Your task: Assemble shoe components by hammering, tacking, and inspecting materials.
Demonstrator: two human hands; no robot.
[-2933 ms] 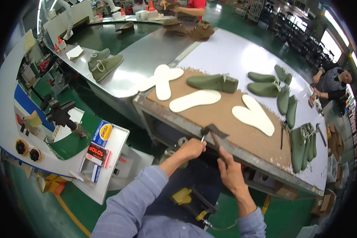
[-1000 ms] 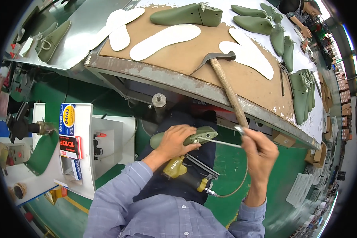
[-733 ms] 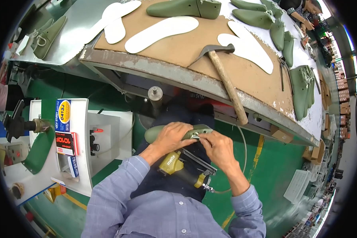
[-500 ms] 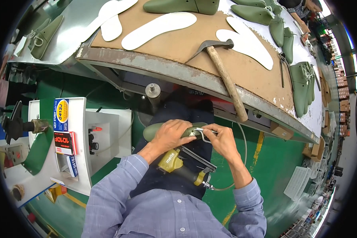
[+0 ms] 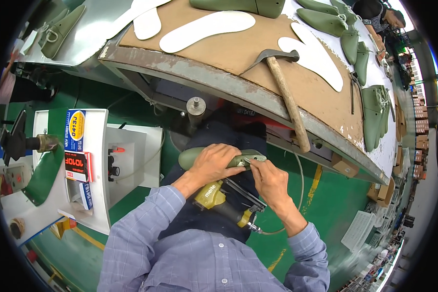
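Observation:
A green shoe last (image 5: 188, 156) lies crosswise over my lap, toe to the left. My left hand (image 5: 213, 164) is closed round its middle from above, the thumb along the near side. At the heel end, my right hand (image 5: 271, 182) pinches something thin and pale against the last; its kind is mostly hidden by the fingers. A small whitish patch shows on the last between my hands. Just below, a yellow and black air nail gun (image 5: 213, 196) rests on my thighs with its hose attached; neither hand touches it.
Ahead stands a metal-edged workbench (image 5: 204, 80) bearing a wooden-handled hammer (image 5: 288, 100), white insoles (image 5: 207, 30), pincers (image 5: 354, 95) and several green lasts (image 5: 373, 117). To my left is a white stand (image 5: 102, 170) with small boxes (image 5: 78, 165). A metal post (image 5: 196, 106) rises before my knees.
My right hand has shifted slightly down, and the pale loop that stuck out below its fingers no longer shows. My left hand keeps its hold on the last. The whole view has shifted slightly.

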